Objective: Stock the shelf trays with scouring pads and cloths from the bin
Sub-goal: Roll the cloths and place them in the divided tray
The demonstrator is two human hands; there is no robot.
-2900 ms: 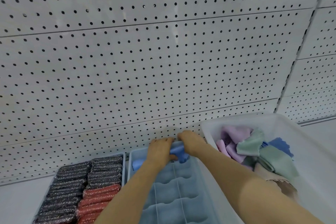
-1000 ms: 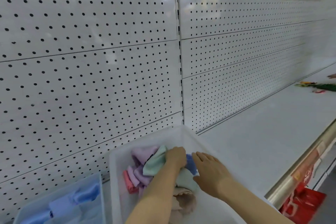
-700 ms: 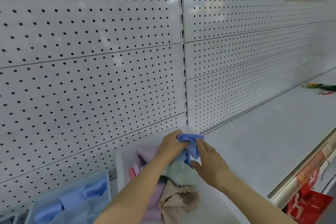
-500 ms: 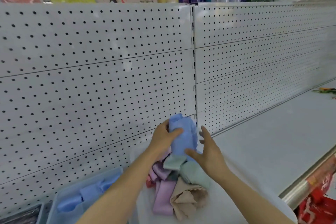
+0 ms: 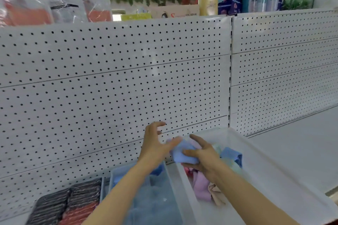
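Observation:
A folded blue cloth [image 5: 180,152] is held above the near left corner of the white bin [image 5: 265,166]. My right hand [image 5: 203,153] grips it with thumb and fingers curled round it. My left hand [image 5: 155,144] touches the cloth's left end with its thumb, fingers spread and raised. Pink, beige, green and blue cloths [image 5: 203,184] lie loose in the bin. The pale blue divided tray [image 5: 157,199] sits left of the bin with blue cloths at its back. Further left, a tray of dark and red scouring pads [image 5: 67,206] is filled in rows.
White pegboard [image 5: 113,97] backs the shelf just behind my hands. The bare white shelf surface [image 5: 301,144] stretches to the right of the bin. Packaged goods and bottles [image 5: 208,0] stand on the top of the shelving.
Both hands have carried the blue cloth out of the bin's pile, leftward and lower. The left hand loosened its grip and spread its fingers; the right hand now grips the cloth.

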